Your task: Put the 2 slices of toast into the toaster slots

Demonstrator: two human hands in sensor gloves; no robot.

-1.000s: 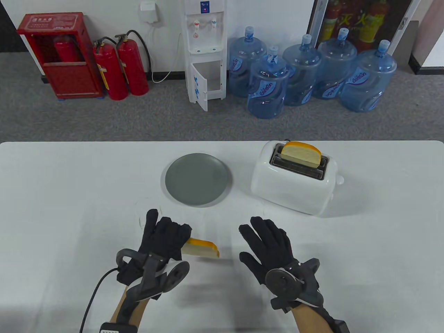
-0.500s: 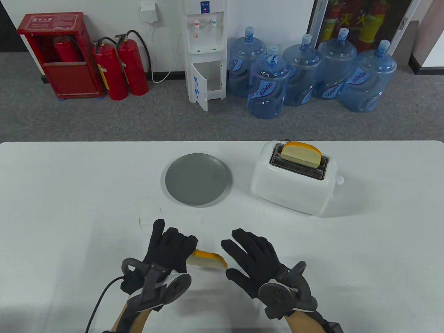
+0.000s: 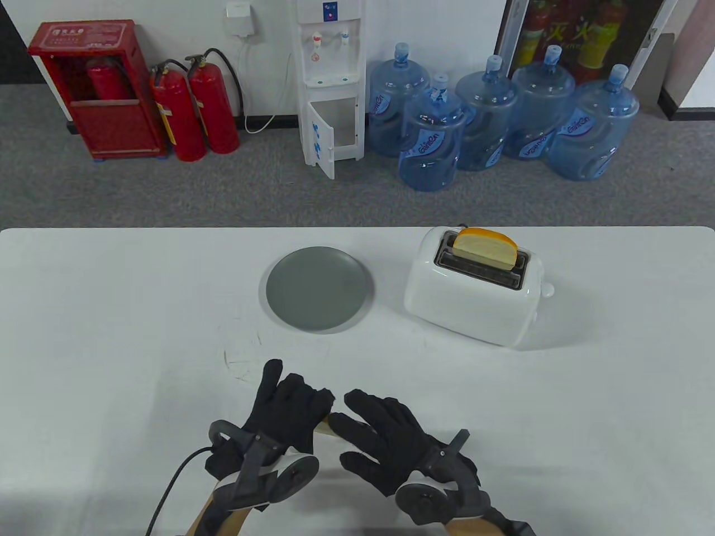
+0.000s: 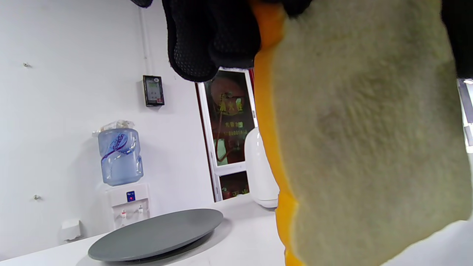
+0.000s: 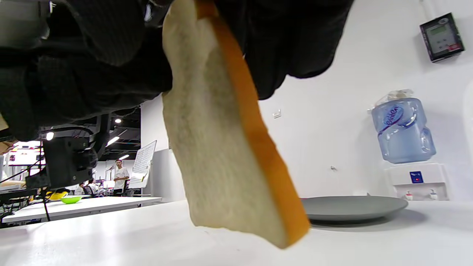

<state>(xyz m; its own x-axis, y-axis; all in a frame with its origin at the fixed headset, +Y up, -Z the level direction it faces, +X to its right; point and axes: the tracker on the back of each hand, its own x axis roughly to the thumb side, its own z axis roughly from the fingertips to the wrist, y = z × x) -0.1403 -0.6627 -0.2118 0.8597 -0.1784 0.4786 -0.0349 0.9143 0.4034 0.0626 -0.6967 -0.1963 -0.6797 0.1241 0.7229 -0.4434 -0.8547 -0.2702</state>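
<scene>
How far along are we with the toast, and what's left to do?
Done: one slice stands in the far slot of the toaster. In hand: the second slice is held above the table between the left hand and the right hand, which is reaching onto it. Left: carry it to the empty near slot and drop it in. The plate holds nothing.

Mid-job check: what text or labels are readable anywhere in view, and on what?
"GainSun", roughly, slightly blurred: blue labels on the water jugs.
Yellow Chinese characters on the glass cabinet door: too blurred to read.
White characters on the red extinguisher box: too small.
Toaster, plate, toast: no text.
</scene>
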